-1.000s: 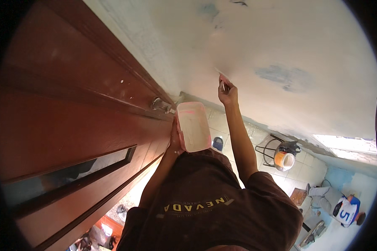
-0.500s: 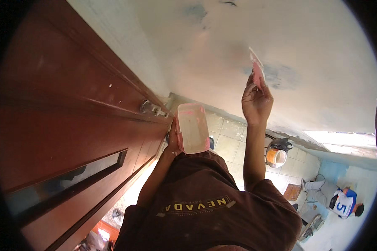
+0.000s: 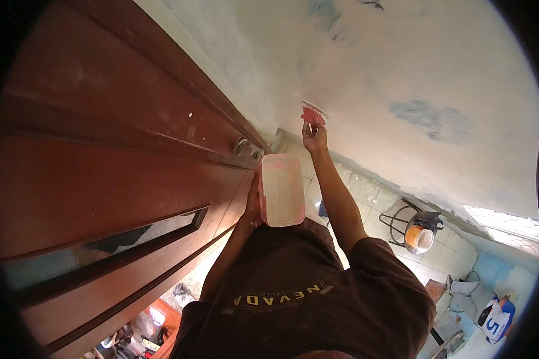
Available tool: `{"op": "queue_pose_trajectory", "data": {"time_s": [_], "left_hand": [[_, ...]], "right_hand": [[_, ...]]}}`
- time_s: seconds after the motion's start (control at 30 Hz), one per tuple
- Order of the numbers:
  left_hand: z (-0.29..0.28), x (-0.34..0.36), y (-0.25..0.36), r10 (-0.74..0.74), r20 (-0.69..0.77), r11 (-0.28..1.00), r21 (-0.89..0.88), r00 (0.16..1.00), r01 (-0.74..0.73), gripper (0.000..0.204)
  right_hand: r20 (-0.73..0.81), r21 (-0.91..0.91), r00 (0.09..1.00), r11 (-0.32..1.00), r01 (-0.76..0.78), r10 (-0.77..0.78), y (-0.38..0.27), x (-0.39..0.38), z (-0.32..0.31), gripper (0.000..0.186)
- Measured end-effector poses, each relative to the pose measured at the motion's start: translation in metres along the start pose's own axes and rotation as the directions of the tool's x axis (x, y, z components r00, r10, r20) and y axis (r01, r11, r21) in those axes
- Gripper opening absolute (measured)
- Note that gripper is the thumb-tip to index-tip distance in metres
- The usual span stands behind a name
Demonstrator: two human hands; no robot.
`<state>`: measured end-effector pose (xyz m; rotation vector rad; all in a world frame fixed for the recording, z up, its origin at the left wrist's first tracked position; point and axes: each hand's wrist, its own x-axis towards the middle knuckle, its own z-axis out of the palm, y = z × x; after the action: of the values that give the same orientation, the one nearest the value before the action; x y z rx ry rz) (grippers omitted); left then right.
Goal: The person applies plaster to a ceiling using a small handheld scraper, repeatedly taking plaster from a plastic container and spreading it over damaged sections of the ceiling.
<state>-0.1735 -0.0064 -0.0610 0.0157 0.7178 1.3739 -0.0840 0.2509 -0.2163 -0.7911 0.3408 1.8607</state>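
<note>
A shallow rectangular tub (image 3: pixel 302 200), pale with pink smears and a whitish inside, is held in front of my body. My left hand (image 3: pixel 254 203) grips its left side, with some fingers hidden behind it. My right hand (image 3: pixel 315 139) reaches forward, its fingers pinching a red putty scraper (image 3: pixel 313 114) with a whitish edge. That scraper's edge lies against the pale wall (image 3: pixel 365 84), low down near the corner beside the door. Bluish-grey patches (image 3: pixel 431 119) mark the wall to the right of it.
On my left stands a brown door (image 3: pixel 126 119) with a metal knob (image 3: pixel 244 147). To the right, a stool (image 3: pixel 395 222) bears an orange-and-white bucket (image 3: pixel 422 239) and a black bag (image 3: pixel 429 219). Another person (image 3: pixel 496 320) is at the far lower right, below a bright window opening (image 3: pixel 506 227).
My right hand has moved left and down with the scraper, from in front of the wall's grey patch to the wall near the door corner. The tub stays in my left hand.
</note>
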Motion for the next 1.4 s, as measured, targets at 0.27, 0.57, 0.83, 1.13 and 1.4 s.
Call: {"op": "queue_pose_trajectory", "data": {"time_s": [0.27,0.57,0.83,1.13,1.4], "left_hand": [[0.016,0.035,-0.023,-0.037,0.102,0.997,-0.067,0.994,0.044,0.072],[0.047,0.042,-0.035,-0.025,0.256,0.989,-0.137,0.966,0.062,0.073],[0.034,-0.005,-0.009,0.039,0.038,0.999,-0.015,0.999,-0.039,0.072],[0.022,-0.009,0.002,0.057,0.004,0.997,-0.051,0.998,-0.056,0.070],[0.025,0.021,-0.022,0.024,0.081,1.000,-0.020,0.996,-0.022,0.069]], "right_hand": [[0.196,0.088,0.981,0.996,-0.022,0.005,-0.090,-0.138,0.115,0.024],[0.579,0.189,0.809,0.982,-0.007,-0.106,-0.178,-0.285,0.192,0.035],[0.241,-0.326,0.969,0.936,0.134,-0.055,-0.057,-0.153,0.067,0.016],[0.055,-0.020,0.997,0.998,0.061,-0.059,0.013,-0.007,0.043,0.014],[0.326,0.187,0.940,0.968,-0.167,0.099,-0.107,-0.153,0.153,0.024]]}}
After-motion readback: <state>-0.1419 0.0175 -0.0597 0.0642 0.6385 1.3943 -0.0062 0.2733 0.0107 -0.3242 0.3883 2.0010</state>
